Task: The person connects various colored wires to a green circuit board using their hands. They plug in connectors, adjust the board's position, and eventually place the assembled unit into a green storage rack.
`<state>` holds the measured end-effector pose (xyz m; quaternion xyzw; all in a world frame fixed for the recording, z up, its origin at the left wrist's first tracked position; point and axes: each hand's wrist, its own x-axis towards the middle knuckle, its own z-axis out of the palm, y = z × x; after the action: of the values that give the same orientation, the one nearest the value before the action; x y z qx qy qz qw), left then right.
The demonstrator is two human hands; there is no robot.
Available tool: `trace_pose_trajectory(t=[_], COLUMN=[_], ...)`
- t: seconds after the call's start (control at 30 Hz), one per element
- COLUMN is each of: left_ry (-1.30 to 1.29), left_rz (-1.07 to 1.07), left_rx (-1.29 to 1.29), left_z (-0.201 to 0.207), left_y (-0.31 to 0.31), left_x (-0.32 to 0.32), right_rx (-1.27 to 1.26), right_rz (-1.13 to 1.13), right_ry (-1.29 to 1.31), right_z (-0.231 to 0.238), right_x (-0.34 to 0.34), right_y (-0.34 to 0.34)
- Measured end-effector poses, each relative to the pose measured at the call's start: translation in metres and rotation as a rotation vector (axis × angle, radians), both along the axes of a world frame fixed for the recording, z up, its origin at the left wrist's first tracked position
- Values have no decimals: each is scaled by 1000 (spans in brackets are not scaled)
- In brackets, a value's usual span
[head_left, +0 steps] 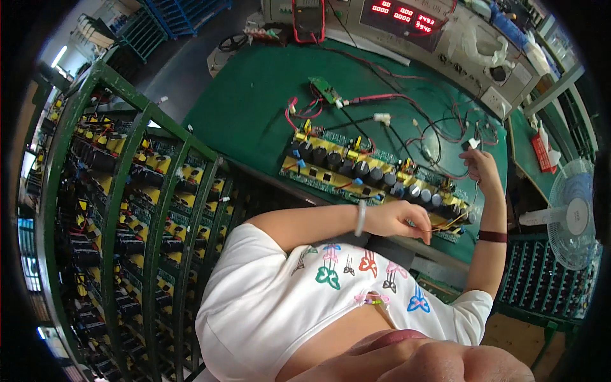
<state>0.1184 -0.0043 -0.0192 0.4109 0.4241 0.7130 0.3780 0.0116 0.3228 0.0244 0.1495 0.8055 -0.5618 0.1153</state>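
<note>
A long circuit board (331,175) carrying rows of black capacitors and yellow parts lies slantwise along the near edge of the green-topped bench. At its right end, my left hand (401,219) is closed, its fingertips pinching thin yellow wires (450,224) that rise from the board. Farther right, my right hand (484,169) is raised over the bench with fingers pinched together. Between those fingers is a small white connector (471,144) on a cable. A small green board (325,90) with leads attached lies behind the long one.
Test instruments with a red-lit display (407,18) line the bench's far side. A red-edged multimeter (309,20) stands beside them. Loose cables (398,95) cross the green mat (235,118). At left stands a green rack (121,191) full of boards; at right, a fan (576,216).
</note>
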Motion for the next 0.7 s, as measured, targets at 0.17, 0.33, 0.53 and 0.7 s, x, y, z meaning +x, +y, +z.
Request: trace_pose_trajectory(t=[0.17, 0.33, 0.53, 0.7], left_ry=[438, 599, 614, 197], left_rz=[356, 936, 1427, 1555], left_rx=[-42, -218, -378, -309], left_z=[17, 12, -18, -38], left_y=[-80, -141, -195, -206], left_x=[2, 17, 34, 41], right_rx=[-600, -516, -700, -656], right_rz=[-97, 155, 261, 210], right_ry=[126, 194, 279, 315], right_z=[42, 24, 2, -24], right_x=[86, 117, 138, 143], right_y=[-100, -140, -215, -268])
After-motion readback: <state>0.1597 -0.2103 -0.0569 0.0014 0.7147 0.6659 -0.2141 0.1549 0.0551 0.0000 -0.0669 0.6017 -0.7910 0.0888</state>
